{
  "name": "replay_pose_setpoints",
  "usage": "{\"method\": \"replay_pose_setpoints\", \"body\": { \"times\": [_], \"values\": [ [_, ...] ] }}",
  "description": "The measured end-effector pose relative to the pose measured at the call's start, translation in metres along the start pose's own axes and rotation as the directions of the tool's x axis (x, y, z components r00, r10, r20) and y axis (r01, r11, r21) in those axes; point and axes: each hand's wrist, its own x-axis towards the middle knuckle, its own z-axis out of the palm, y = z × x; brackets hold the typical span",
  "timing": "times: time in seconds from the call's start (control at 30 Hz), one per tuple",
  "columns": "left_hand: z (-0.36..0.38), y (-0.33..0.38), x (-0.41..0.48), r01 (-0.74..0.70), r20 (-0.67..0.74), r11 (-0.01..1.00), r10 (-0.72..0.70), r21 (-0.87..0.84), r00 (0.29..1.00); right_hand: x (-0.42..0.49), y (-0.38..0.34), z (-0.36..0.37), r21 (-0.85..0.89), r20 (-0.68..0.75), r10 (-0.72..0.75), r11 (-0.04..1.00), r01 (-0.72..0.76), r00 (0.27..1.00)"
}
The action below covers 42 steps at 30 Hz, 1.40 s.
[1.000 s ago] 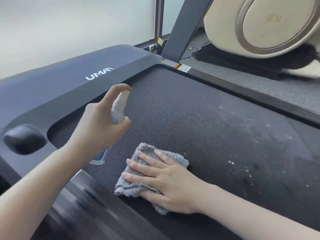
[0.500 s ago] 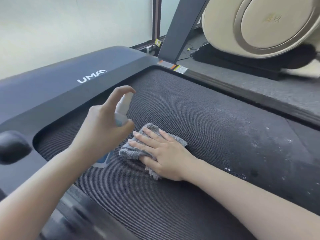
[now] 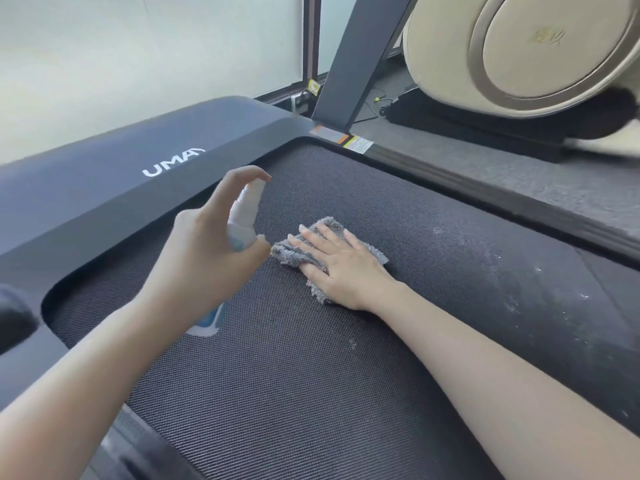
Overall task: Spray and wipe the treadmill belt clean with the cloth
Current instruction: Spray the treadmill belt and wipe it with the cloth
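Cloth (image 3: 294, 252) lay on the belt (image 3: 311, 375) under our spread right hand (image 3: 341, 265); our left hand (image 3: 204, 251) gripped the spray bottle (image 3: 244, 216), forefinger apparently on top.

Figure: Surroundings at the far end of the room.
Frosted window panel (image 3: 156, 57), upper left; beige round-panelled machine (image 3: 540, 46), upper right, on a dark base (image 3: 467, 124); grey carpet (image 3: 519, 174) just beneath.
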Motion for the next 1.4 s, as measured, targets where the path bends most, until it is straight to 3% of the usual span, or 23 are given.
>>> {"method": "replay_pose_setpoints", "body": {
  "times": [0.4,0.87,1.17,1.4],
  "values": [
    [0.005,-0.008,0.015,0.007,0.0,1.0,-0.007,0.018,1.0,0.032,0.085,-0.013,0.012,-0.048,0.282,0.959,-0.282,0.958],
    [0.014,-0.023,0.026,-0.03,-0.041,1.0,0.03,0.009,0.999,0.034,0.189,-0.026,0.016,-0.083,0.537,0.843,-0.538,0.839],
    [0.01,-0.022,0.021,-0.037,-0.023,0.999,0.037,-0.001,0.999,0.035,0.167,-0.025,0.07,-0.034,0.537,0.842,-0.534,0.843],
    [0.006,-0.017,0.01,-0.035,-0.001,0.999,0.035,-0.022,0.999,0.005,0.072,-0.013,0.098,-0.028,0.21,0.973,-0.207,0.977]
  ]
}}
